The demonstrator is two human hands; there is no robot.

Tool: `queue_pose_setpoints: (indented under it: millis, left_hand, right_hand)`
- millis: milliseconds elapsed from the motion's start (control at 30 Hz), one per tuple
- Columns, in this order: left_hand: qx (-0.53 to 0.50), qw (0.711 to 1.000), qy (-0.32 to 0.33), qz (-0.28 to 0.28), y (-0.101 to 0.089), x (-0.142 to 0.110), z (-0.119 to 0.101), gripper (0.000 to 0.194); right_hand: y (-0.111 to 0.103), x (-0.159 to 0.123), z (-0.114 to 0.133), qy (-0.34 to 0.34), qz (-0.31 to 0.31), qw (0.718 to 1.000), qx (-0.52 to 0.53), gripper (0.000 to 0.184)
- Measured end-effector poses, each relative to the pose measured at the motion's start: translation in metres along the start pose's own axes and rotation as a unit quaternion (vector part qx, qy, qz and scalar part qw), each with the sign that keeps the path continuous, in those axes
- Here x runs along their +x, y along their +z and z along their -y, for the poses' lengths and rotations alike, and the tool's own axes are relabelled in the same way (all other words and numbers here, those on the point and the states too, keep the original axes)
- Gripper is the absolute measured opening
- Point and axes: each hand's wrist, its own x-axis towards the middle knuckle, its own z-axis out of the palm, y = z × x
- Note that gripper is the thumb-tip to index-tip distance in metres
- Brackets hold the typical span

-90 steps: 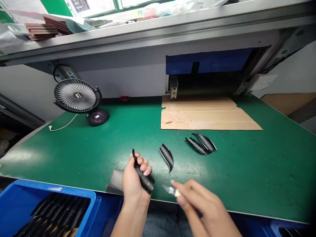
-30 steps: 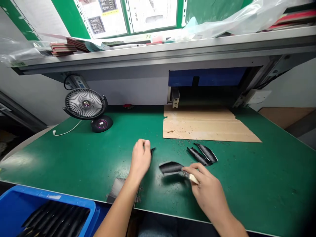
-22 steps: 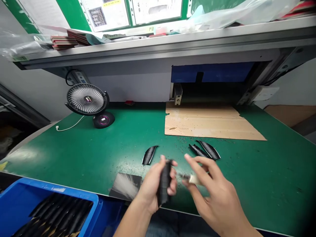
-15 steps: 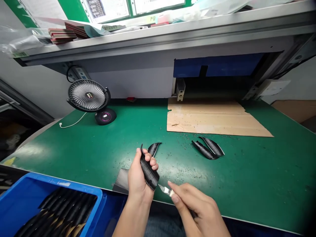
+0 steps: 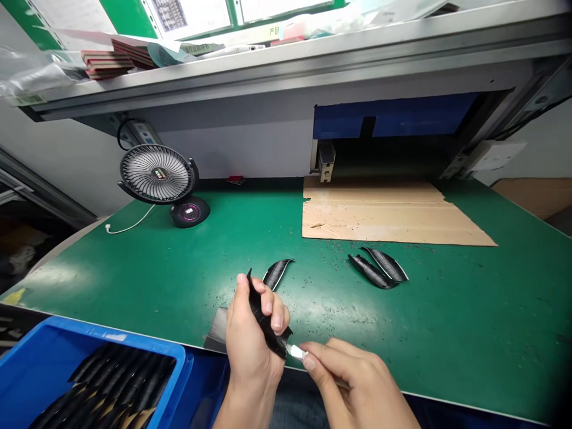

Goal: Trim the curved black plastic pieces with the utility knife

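1. The left hand point(image 5: 252, 348) grips one curved black plastic strip point(image 5: 263, 319) upright, over the near edge of the green surface point(image 5: 156, 274).
2. The right hand point(image 5: 357, 387), closed around one small blade point(image 5: 295, 351), sets its tip against the strip's lower end.
3. One loose black piece point(image 5: 276, 273) lies just beyond the left hand.
4. Two more black pieces point(image 5: 379, 269) lie side by side, farther off to the right.
5. One cardboard sheet point(image 5: 384, 211) and one desk fan point(image 5: 156, 176) stand farthest.

A green bench top point(image 5: 147, 271) is carrying the work. A small black desk fan point(image 5: 157, 176) is standing at its far left, its white cable point(image 5: 127, 225) trailing beside it. A flat cardboard sheet point(image 5: 384, 211) is lying at the back right. One curved black part point(image 5: 276, 273) is lying mid-bench, two more point(image 5: 379, 268) are resting side by side near the cardboard, and dark shavings point(image 5: 333, 301) are speckling the surface.
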Motion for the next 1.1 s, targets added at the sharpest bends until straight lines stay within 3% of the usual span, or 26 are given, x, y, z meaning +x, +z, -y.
queue_pose_setpoints:
  millis: [200, 333, 400, 467, 533, 600, 667, 700, 767, 833, 867, 900, 1000, 1100]
  left_hand:
    - [0.017, 1.000, 0.015, -0.002, 0.004, -0.003, 0.002, 0.030]
    - [0.014, 0.999, 0.031, -0.031, 0.003, 0.003, 0.001, 0.024]
    - [-0.002, 0.999, 0.020, -0.050, 0.001, 0.008, 0.000, 0.020]
    - [-0.013, 0.998, 0.003, -0.065, -0.002, 0.012, 0.002, 0.018]
    - [-0.012, 0.998, -0.003, -0.067, -0.002, 0.011, 0.006, 0.017]
    - [0.015, 0.999, -0.007, -0.045, -0.001, 0.006, 0.013, 0.020]
    - [0.076, 0.997, -0.020, 0.001, 0.000, 0.001, 0.018, 0.025]
    - [0.112, 0.993, -0.023, 0.022, -0.001, 0.001, 0.018, 0.029]
    - [0.180, 0.983, 0.017, 0.033, -0.006, 0.014, 0.015, 0.033]
    - [0.270, 0.956, 0.116, 0.010, -0.017, 0.043, 0.005, 0.032]
    - [0.349, 0.922, 0.170, 0.001, -0.024, 0.062, 0.000, 0.031]
    - [0.454, 0.872, 0.183, 0.005, -0.031, 0.082, -0.004, 0.030]
    - [0.559, 0.814, 0.157, 0.021, -0.051, 0.135, -0.010, 0.024]
    - [0.614, 0.769, 0.176, 0.030, -0.053, 0.155, -0.006, 0.019]
  right_hand:
    - [0.006, -0.004, -0.002, -0.050, -0.092, 0.988, -0.109, 0.024]
    - [0.011, -0.007, -0.006, -0.133, -0.218, 0.951, -0.172, 0.025]
    - [0.014, -0.008, -0.008, -0.151, -0.292, 0.937, -0.118, 0.033]
    - [0.019, -0.007, -0.007, -0.101, -0.330, 0.938, 0.023, 0.033]
    - [0.022, 0.000, -0.005, 0.012, -0.284, 0.935, 0.210, 0.031]
    - [0.025, 0.011, 0.000, 0.120, -0.161, 0.911, 0.360, 0.035]
    - [0.027, 0.022, 0.003, 0.162, -0.051, 0.887, 0.429, 0.035]
    - [0.028, 0.024, 0.003, 0.167, -0.024, 0.890, 0.424, 0.035]
    - [0.027, 0.024, -0.001, 0.159, -0.031, 0.927, 0.339, 0.036]
    - [0.022, 0.016, -0.012, 0.128, -0.058, 0.969, 0.202, 0.031]
    - [0.016, 0.012, -0.020, 0.112, -0.073, 0.983, 0.124, 0.027]
    - [0.009, 0.009, -0.030, 0.105, -0.090, 0.989, 0.047, 0.023]
    - [-0.018, 0.014, -0.063, 0.138, -0.152, 0.969, -0.139, 0.021]
    - [-0.043, 0.040, -0.090, 0.172, -0.205, 0.943, -0.200, 0.017]
